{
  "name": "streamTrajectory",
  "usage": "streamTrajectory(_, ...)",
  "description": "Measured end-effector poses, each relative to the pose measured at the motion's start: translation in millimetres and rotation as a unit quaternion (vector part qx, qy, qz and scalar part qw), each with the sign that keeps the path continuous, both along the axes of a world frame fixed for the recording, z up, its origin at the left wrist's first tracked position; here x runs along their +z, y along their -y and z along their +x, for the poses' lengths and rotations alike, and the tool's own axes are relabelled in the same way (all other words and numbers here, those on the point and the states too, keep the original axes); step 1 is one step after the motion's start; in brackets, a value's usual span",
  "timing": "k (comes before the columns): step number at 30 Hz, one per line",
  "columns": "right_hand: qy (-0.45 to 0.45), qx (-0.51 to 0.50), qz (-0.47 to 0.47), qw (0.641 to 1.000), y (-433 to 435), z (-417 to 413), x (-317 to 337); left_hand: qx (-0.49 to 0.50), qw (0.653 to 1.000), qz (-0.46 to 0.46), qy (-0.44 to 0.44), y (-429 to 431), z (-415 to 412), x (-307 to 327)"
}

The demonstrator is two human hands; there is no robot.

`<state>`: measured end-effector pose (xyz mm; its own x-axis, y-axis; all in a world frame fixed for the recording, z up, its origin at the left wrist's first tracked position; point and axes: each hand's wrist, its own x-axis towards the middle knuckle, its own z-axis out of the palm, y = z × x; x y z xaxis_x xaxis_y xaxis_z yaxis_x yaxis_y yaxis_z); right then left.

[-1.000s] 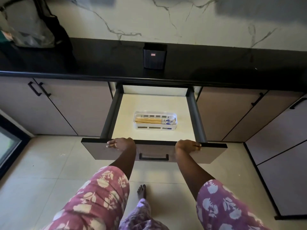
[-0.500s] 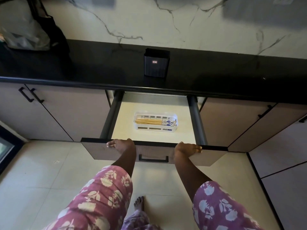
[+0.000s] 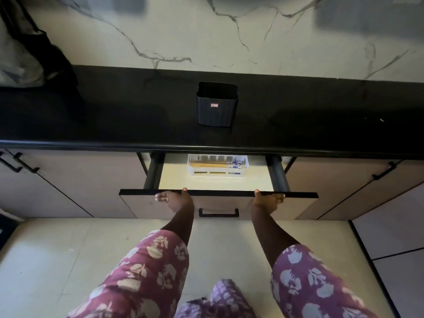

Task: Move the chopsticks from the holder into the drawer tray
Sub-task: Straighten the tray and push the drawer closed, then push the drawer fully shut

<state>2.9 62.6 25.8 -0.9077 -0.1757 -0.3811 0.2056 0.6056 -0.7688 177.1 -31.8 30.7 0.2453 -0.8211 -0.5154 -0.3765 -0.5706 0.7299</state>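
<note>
A black worktop [image 3: 114, 115] runs below a veined marble wall [image 3: 229, 37], the holder [image 3: 216, 104] near its middle. Chopsticks [image 3: 208, 165] lie in the white tray [image 3: 218, 173] in the part-open drawer [image 3: 220, 201] under its front edge; left hand [image 3: 174, 199] and right hand [image 3: 268, 200] press flat on the drawer's face.

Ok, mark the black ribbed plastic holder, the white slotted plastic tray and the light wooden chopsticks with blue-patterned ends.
black ribbed plastic holder [image 3: 216, 112], head view, front wall
white slotted plastic tray [image 3: 218, 169], head view, near wall's rim
light wooden chopsticks [image 3: 206, 165], head view, bare shafts
</note>
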Motion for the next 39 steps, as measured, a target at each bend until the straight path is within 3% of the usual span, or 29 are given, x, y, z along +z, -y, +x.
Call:
streamTrajectory(4, 0.005, -0.016, -0.005, 1.0, 25.3, -14.5, 1.6, 0.002, 1.0, 0.0, -0.016, 26.1, -17.0, 1.0)
streamTrajectory(13, 0.055, -0.094, -0.117, 0.987, 80.1, -39.0, 4.8, 0.042, 0.999, 0.017, -0.013, 82.6, -41.3, 1.4)
streamTrajectory(17, 0.056, -0.116, -0.116, 0.985, 94.1, -54.3, 11.4, 0.103, 0.993, -0.041, -0.051, 91.2, -51.9, 9.4)
streamTrajectory(21, -0.101, -0.119, -0.119, 0.981, 111.8, -64.8, 20.8, 0.25, 0.956, -0.128, -0.082, 112.1, -58.3, 23.6)
streamTrajectory(24, -0.198, -0.014, -0.145, 0.969, 139.5, -67.1, 46.5, 0.192, 0.947, -0.255, -0.03, 140.6, -74.6, 39.2)
streamTrajectory(27, -0.169, 0.095, -0.178, 0.965, 173.3, -69.6, 77.7, 0.075, 0.939, -0.336, -0.027, 170.5, -100.2, 60.4)
streamTrajectory(32, -0.074, 0.193, -0.186, 0.961, 219.8, -75.7, 114.2, -0.064, 0.958, -0.237, -0.146, 214.2, -137.0, 83.6)
streamTrajectory(39, -0.089, 0.228, -0.135, 0.96, 248.1, -82.1, 122.6, -0.094, 0.953, -0.166, -0.237, 242.5, -162.3, 65.4)
